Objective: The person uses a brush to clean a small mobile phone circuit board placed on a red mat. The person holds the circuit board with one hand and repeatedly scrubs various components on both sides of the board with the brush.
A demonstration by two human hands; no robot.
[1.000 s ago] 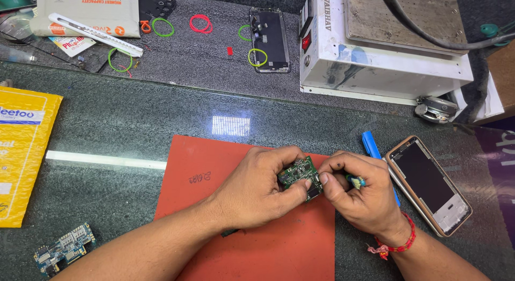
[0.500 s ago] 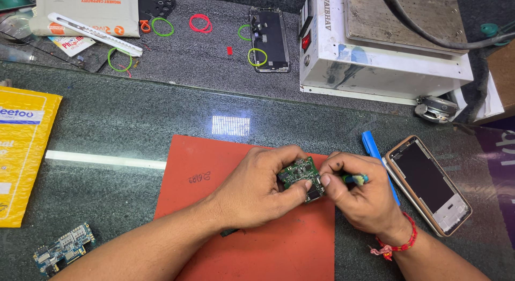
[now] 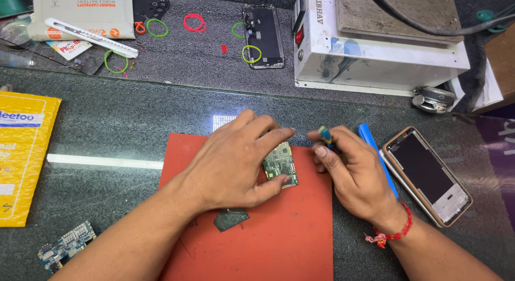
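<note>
L hand (image 3: 236, 165) fingers pin circuit board (image 3: 280, 164) flat – R hand (image 3: 351, 176) pinches small tool (image 3: 325, 135), prob. tweezers.

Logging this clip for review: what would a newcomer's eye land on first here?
Centre frame, on the red mat, the left hand pins a small green circuit board while the right hand grips a blue-tipped tool beside it. A phone lies right of the hands, a yellow packet at far left.
</note>
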